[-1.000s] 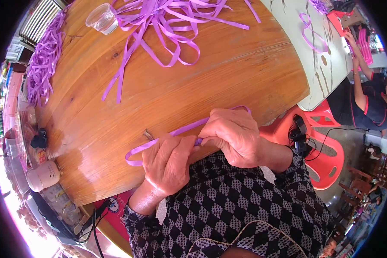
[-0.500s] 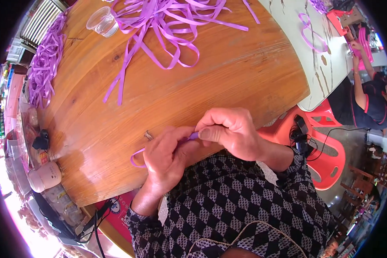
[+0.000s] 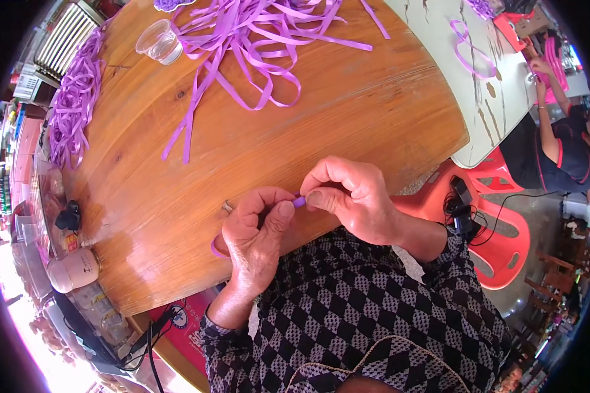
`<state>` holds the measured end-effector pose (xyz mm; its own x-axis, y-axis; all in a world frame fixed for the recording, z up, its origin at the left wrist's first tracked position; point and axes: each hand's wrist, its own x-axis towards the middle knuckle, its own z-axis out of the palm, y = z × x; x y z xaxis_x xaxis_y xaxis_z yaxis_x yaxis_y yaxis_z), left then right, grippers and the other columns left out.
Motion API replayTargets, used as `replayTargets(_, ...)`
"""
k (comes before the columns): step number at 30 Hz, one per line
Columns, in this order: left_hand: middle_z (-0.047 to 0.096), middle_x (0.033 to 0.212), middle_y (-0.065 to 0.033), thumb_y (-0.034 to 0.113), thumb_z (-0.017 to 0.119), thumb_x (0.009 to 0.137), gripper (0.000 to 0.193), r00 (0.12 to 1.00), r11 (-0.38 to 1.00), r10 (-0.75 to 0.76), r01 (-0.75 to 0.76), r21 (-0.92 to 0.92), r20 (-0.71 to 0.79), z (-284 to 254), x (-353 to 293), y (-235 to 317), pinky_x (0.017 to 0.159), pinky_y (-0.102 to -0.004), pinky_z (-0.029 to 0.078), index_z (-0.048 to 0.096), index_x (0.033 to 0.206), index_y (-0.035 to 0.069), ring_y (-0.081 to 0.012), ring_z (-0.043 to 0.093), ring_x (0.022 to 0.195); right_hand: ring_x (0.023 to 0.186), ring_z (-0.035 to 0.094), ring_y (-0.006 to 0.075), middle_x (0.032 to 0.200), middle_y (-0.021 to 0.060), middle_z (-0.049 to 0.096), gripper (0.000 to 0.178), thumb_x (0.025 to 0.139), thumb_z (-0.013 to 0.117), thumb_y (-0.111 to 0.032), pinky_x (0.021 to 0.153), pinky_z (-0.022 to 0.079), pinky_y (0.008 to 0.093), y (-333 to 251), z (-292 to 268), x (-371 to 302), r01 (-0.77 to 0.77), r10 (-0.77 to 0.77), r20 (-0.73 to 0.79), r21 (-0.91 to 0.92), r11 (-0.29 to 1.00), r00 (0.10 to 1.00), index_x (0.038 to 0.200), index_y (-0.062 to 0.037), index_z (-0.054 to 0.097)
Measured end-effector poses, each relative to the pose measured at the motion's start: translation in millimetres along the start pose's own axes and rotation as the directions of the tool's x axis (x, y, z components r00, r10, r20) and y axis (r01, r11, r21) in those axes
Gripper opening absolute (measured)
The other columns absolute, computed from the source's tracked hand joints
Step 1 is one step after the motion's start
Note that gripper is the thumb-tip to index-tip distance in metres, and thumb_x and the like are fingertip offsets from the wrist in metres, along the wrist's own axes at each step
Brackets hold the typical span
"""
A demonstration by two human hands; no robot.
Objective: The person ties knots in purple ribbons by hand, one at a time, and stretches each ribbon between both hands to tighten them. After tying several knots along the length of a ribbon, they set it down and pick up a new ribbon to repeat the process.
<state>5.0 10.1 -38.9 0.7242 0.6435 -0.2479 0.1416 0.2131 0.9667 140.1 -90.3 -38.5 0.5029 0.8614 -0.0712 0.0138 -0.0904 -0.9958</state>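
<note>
Near the table's front edge, my two hands meet over a purple ribbon (image 3: 299, 202). A short folded bit of it shows between my fingertips. My right hand (image 3: 351, 203) pinches that bit between thumb and forefinger. My left hand (image 3: 252, 226) is curled, its fingertips at the ribbon's other side, with the thumb raised. A loop of purple ribbon comes out to the left of my left hand, and the rest is hidden behind the fingers. Just beyond my left hand, a small metal-like piece (image 3: 227, 206) lies on the wooden table (image 3: 177, 196).
Purple ribbons (image 3: 242, 39) lie heaped at the far side beside a clear plastic cup (image 3: 160, 42). More ribbons (image 3: 75, 111) hang along the left edge. A pink-white jar (image 3: 75, 268) stands at left. Right are red plastic chairs (image 3: 505, 245), a white table (image 3: 439, 65) and another person (image 3: 564, 144).
My left thumb has lifted and the left hand has turned more open. The ribbon loop by it has drawn in and looks smaller. My right hand keeps its pinch.
</note>
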Motion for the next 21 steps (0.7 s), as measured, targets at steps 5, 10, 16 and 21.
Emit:
replayTargets(5, 0.055, 0.076, 0.0018, 0.009, 0.061, 0.086, 0.012, 0.997, 0.995, 0.080, -0.079, 0.064, -0.009, 8, 1, 3, 0.064, -0.0184, 0.040, 0.059, 0.090, -0.002, -0.0049, 0.047, 0.069, 0.069, 0.055, 0.0071, 0.075, 0.0043, 0.059, 0.005, 0.081, 0.059, 0.003, 0.063, 0.045, 0.0208, 5, -1, -4, 0.204, -0.206, 0.007, -0.174, 0.963, 0.979, 0.086, 0.0014, 0.059)
replayTargets(10, 0.056, 0.076, 0.0010, 0.010, 0.061, 0.086, 0.013, 0.999, 0.999, -0.038, 0.038, 0.016, 0.003, 8, 10, 12, 0.064, -0.0184, 0.040, 0.059, 0.090, -0.002, -0.0046, 0.048, 0.069, 0.072, 0.055, 0.0069, 0.078, 0.0040, 0.059, 0.008, 0.080, 0.062, 0.003, 0.063, 0.045, 0.0207, 1, -4, -2, 0.157, -0.160, -0.021, -0.098, 0.983, 0.987, 0.087, 0.0016, 0.059)
replayTargets(16, 0.058, 0.070, -0.0045, 0.007, 0.064, 0.081, 0.018, 0.999, 1.000, 0.009, -0.010, 0.029, 0.040, 9, 26, 40, 0.053, -0.0188, 0.038, 0.060, 0.094, -0.005, -0.0078, 0.051, 0.059, 0.063, 0.053, 0.0060, 0.074, 0.0051, 0.062, 0.013, 0.075, 0.065, -0.001, 0.055, 0.041, 0.0188, -29, -50, 23, 0.020, -0.023, -0.098, -0.029, 0.999, 0.995, 0.087, 0.0008, 0.062)
replayTargets(21, 0.060, 0.073, -0.0072, 0.002, 0.062, 0.078, 0.022, 1.000, 0.983, 0.016, -0.012, -0.184, 0.019, -9, 41, 39, 0.059, -0.0230, 0.046, 0.059, 0.098, -0.007, -0.0136, 0.057, 0.061, 0.052, 0.045, 0.0078, 0.071, 0.0092, 0.061, 0.014, 0.077, 0.062, -0.005, 0.047, 0.032, 0.0193, -27, -127, 41, 0.109, -0.007, -0.273, 0.360, 0.927, 0.962, 0.088, 0.0042, 0.059)
